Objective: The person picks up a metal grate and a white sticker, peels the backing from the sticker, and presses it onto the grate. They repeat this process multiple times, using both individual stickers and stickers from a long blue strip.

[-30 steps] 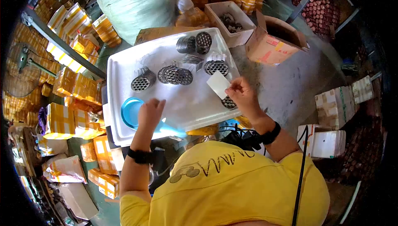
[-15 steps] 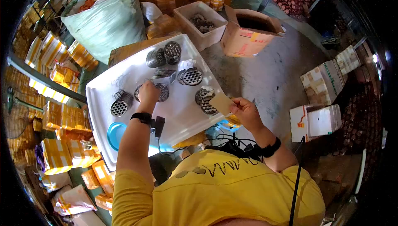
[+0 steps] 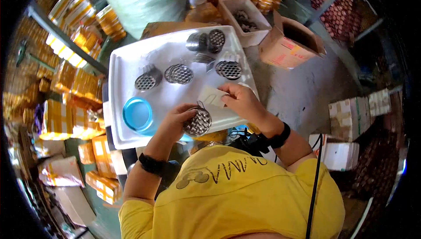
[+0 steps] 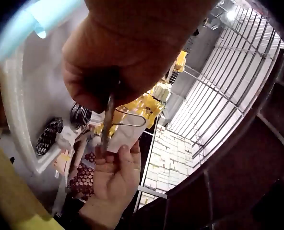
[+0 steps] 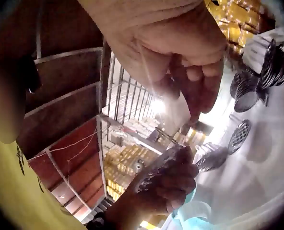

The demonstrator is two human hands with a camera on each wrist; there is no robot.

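My left hand (image 3: 179, 117) grips a round, perforated metal disc (image 3: 199, 123) by its edge. A thin wire loop (image 4: 132, 117) sticks out from the disc, seen edge-on in the left wrist view. My right hand (image 3: 242, 101) pinches a small white card (image 3: 211, 97) between thumb and fingers. Card and disc are close together over the front of the white tray (image 3: 118, 136), and the wire loop overlaps the card in the left wrist view. Similar discs lie in overlapping rows on the tray: a left group (image 3: 147, 81), a middle group (image 3: 180, 74) and a right group (image 3: 230, 70).
A blue round ring-shaped thing (image 3: 125, 115) sits at the tray's left front. More discs (image 3: 215, 41) stand at the back. Beyond the tray are a white foam box (image 3: 251, 40) and an open cardboard carton (image 3: 280, 55). A large pale sack (image 3: 142, 7) stands behind.
My left hand reached from beside the blue ring to the middle group, then came back toward my body with a disc. My right hand keeps the card and has moved it beside the disc.
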